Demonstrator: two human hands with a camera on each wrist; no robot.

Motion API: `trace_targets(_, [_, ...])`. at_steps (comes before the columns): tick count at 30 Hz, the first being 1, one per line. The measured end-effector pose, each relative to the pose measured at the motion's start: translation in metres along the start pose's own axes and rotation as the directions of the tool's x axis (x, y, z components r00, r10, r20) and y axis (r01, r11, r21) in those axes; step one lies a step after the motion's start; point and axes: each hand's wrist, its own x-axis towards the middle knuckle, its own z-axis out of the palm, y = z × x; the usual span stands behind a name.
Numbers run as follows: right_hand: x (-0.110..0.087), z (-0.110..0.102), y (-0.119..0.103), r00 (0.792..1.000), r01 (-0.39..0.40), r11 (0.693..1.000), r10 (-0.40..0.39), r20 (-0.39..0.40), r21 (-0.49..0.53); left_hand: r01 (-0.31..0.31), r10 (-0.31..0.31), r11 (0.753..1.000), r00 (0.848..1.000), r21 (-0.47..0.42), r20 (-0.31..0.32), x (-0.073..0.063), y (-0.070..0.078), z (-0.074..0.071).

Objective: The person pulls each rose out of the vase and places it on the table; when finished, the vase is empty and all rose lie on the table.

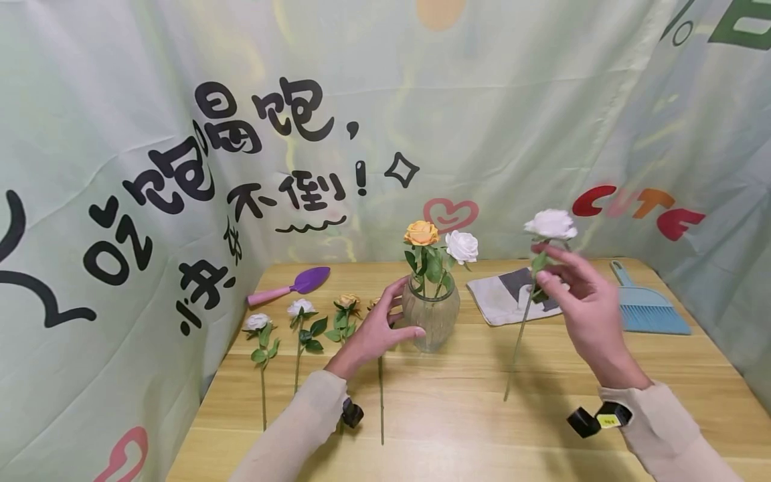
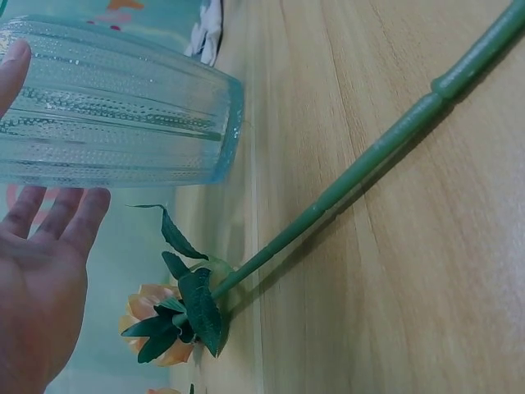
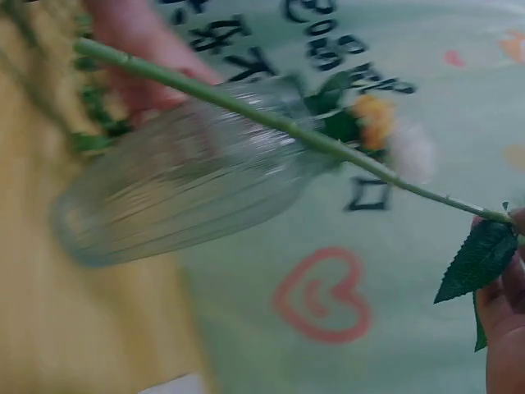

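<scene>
A ribbed glass vase [image 1: 429, 321] stands upright on the table, holding a yellow rose [image 1: 421, 233] and a white rose [image 1: 462, 247]. My left hand [image 1: 381, 326] holds the vase at its left side, thumb across the front and fingertips at the far side. To the right, my right hand [image 1: 581, 298] pinches another white rose [image 1: 551, 224] just below the bloom, its stem [image 3: 246, 111] hanging down and slanting. Beneath my left hand lies a yellow rose [image 2: 160, 324] on the table, partly hidden in the head view.
Several loose roses lie at the left, among them a white rose [image 1: 300, 307] and a yellow rose [image 1: 347, 301]. Behind them is a purple trowel [image 1: 310, 280]. A folded cloth [image 1: 496, 298] and a blue dustpan with brush [image 1: 650, 308] lie at the right. Printed curtains [image 1: 512, 134] enclose the table.
</scene>
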Motion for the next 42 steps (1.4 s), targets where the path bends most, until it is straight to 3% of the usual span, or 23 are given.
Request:
trace_targets(4, [-0.017,-0.006,0.023,0.981,-0.156,0.963,0.178,0.081,-0.219,0.001,-0.001,1.000,1.000,0.002,-0.002,0.000,0.000,0.000])
trace_targets(8, [-0.033,-0.005,0.045,0.948,-0.214,0.901,0.286,0.143,-0.378,-0.002,0.002,1.000,1.000,0.012,-0.007,0.001,0.000,0.001])
trace_targets(15, [-0.053,0.004,0.079,0.894,-0.274,0.893,0.373,0.247,-0.358,-0.002,0.002,1.000,1.000,0.019,-0.009,0.001,0.000,0.000])
trace_targets(21, [-0.063,0.008,0.104,0.828,-0.367,0.862,0.474,0.299,-0.350,0.003,-0.003,1.000,1.000,0.016,-0.006,0.001,0.001,0.000])
trace_targets(27, [-0.070,0.013,0.122,0.781,-0.376,0.841,0.514,0.355,-0.390,0.006,-0.006,1.000,1.000,0.016,-0.009,0.000,0.003,0.001])
trace_targets(31, [-0.070,0.017,0.126,0.775,-0.328,0.822,0.516,0.365,-0.465,0.000,0.000,1.000,1.000,0.010,-0.010,0.000,0.003,0.000])
trace_targets(36, [-0.068,0.020,0.127,0.797,-0.219,0.813,0.468,0.382,-0.539,0.001,-0.001,1.000,1.000,0.002,-0.012,0.001,0.003,0.001])
trace_targets(42, [-0.066,0.022,0.126,0.813,-0.141,0.803,0.428,0.395,-0.579,0.010,-0.010,1.000,1.000,0.003,-0.016,0.000,0.002,0.001])
